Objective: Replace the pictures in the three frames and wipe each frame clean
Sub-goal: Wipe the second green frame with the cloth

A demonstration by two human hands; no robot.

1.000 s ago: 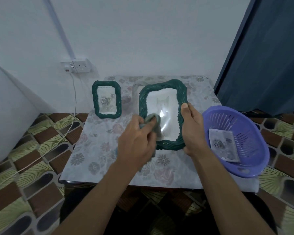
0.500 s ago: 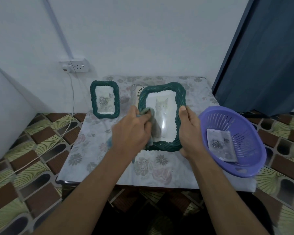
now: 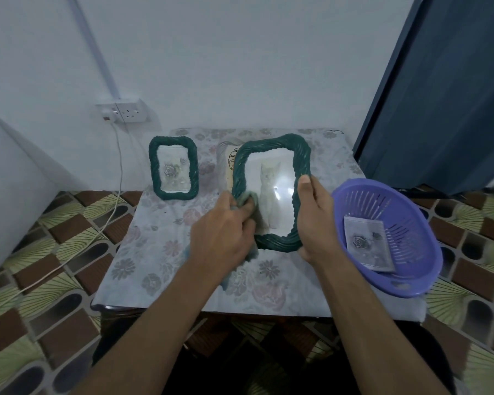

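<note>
The floral-covered table fills the middle of the view. A purple basket sits at its right edge, partly overhanging.

The large green woven frame is at centre, tilted up off the table. A cat picture shows behind its glass. The small green frame stands upright at upper left of the table and holds a rose picture. A third item is just behind the large frame and mostly hidden; its condition cannot be determined.

The right hand grasps the right side of the large frame, thumb on the front. The left hand is clenched around a pale cloth and presses it on the frame's lower-left glass.

A loose rose print lies in the basket.

Assessment: the large frame appears refitted and is being wiped. The small frame looks finished. The hidden item probably remains.
</note>
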